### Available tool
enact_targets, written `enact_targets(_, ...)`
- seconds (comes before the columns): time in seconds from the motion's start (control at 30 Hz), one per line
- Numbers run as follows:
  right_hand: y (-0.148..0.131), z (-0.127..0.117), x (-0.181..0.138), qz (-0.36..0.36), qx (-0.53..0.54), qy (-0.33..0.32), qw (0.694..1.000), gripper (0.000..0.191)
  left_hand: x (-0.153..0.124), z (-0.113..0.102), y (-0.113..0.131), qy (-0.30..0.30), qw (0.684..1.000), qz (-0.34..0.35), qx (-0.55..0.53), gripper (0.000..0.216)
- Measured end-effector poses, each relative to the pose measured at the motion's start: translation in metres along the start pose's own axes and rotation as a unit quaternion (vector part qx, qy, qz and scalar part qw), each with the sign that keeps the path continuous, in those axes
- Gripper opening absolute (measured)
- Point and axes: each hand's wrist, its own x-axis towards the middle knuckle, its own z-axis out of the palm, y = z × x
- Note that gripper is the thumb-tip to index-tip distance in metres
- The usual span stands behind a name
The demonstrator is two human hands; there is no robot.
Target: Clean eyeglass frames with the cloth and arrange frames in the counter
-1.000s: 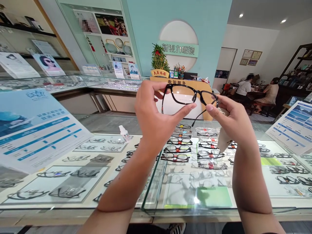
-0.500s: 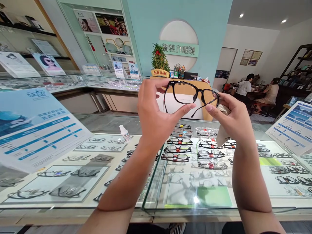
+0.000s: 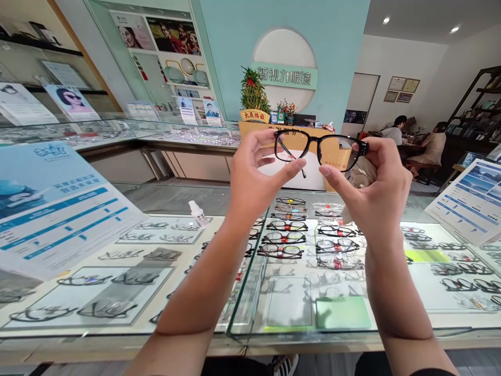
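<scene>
A pair of black-framed eyeglasses [image 3: 314, 139] is held up above the glass counter, lenses facing me. My left hand [image 3: 256, 175] grips its left rim, with the thumb below the left lens. On the other side, my right hand [image 3: 378, 185] pinches the right rim near the hinge, its thumb under the right lens. A beige cloth [image 3: 362, 172] is tucked in the right hand behind the frame. One temple arm shows behind the left lens; the other is hidden.
Below lies a glass display counter [image 3: 289, 334] with rows of eyeglasses [image 3: 287, 252]. A small white spray bottle [image 3: 198, 213] stands left of centre. Sign cards [image 3: 66, 203] flank both sides. Two people [image 3: 428, 143] sit at the back right, beyond a wooden reception desk [image 3: 250, 130].
The eyeglasses have turned and shifted slightly right, so the right lens now faces me more fully. The right hand moved right with them; the cloth is more hidden behind it.
</scene>
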Motion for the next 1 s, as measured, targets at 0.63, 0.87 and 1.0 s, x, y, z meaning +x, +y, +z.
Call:
enact_targets(0.63, 0.020, 0.006, 0.012, 0.026, 0.111, -0.014, 0.993, 0.054, -0.012, 0.003, 0.009, 0.126, 0.984, 0.084, 0.098, 0.090)
enact_targets(0.87, 0.041, 0.011, 0.013, 0.034, 0.078, -0.064, 0.994, 0.072, -0.018, 0.001, 0.016, 0.083, 0.992, 0.045, 0.084, 0.090)
enact_targets(1.0, 0.039, 0.011, 0.013, 0.043, 0.087, -0.073, 0.993, 0.072, -0.021, 0.001, 0.017, 0.099, 0.989, 0.040, 0.098, 0.093)
